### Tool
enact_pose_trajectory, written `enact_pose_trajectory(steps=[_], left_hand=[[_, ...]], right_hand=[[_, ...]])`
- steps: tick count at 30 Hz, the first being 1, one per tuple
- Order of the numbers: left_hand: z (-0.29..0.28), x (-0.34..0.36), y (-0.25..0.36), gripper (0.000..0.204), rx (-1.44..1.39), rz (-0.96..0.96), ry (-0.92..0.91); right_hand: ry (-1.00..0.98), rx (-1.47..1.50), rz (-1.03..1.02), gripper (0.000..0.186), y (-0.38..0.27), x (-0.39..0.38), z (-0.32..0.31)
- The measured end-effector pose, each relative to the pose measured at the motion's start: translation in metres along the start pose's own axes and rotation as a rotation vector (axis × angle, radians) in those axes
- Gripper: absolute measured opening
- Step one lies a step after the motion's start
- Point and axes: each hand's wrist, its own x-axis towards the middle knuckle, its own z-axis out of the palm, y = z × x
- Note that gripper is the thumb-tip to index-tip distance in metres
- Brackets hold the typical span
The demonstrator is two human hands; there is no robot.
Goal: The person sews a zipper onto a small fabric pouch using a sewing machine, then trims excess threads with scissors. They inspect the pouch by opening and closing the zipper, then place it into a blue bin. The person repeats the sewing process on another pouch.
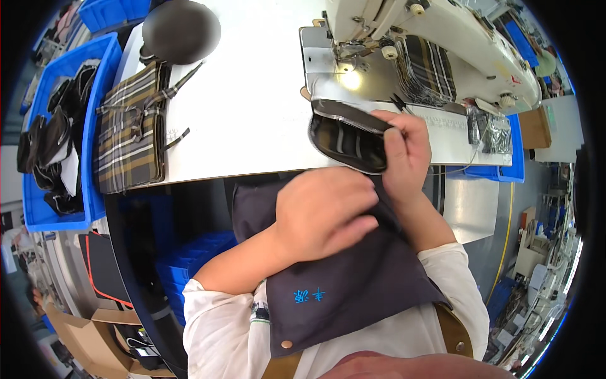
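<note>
**Dark plaid zip pouch held at the front edge of a sewing table**

White sewing table point(252, 95), seen from above; front edge running across mid-picture. Cream industrial sewing machine point(435, 31) at the far right corner, lamp lit over the needle plate. Blue plastic bin point(95, 126) against the left edge, filled with black pieces. Stack of brown plaid fabric bags point(129, 136) near the left edge, loose straps trailing toward the centre. Dark grey apron point(353, 278) below the front edge, worn over a white shirt.

Left hand point(325, 215) curled in a loose fist just below the front edge, knuckles up, fingertips tucked under and hidden; whether anything is pinched there cannot be told. Right hand point(404, 155) closed on the dark plaid zip pouch point(347, 139), thumb on its near face, fingers behind. Pouch tilted, zipper rim uppermost, overhanging the front edge in front of the needle plate.

Risks, as judged from this view: one-handed hold at one end, so a slackened thumb could drop the pouch off the edge into the lap; trailing straps liable to snag on a passing sleeve; zipper teeth prone to catch apron cloth close beneath.
</note>
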Motion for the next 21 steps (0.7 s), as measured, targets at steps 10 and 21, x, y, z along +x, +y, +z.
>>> enact_pose_trajectory(steps=[10, 21], left_hand=[[0.005, -0.027, -0.042, 0.013, -0.845, -1.142, 0.323], [-0.008, -0.03, -0.052, 0.022, -0.756, -1.125, 0.265]], right_hand=[[-0.404, -0.671, -0.463, 0.031, 0.014, -0.018, 0.012], [-0.134, -1.425, 0.002, 0.031, 0.037, -0.01, -0.124]])
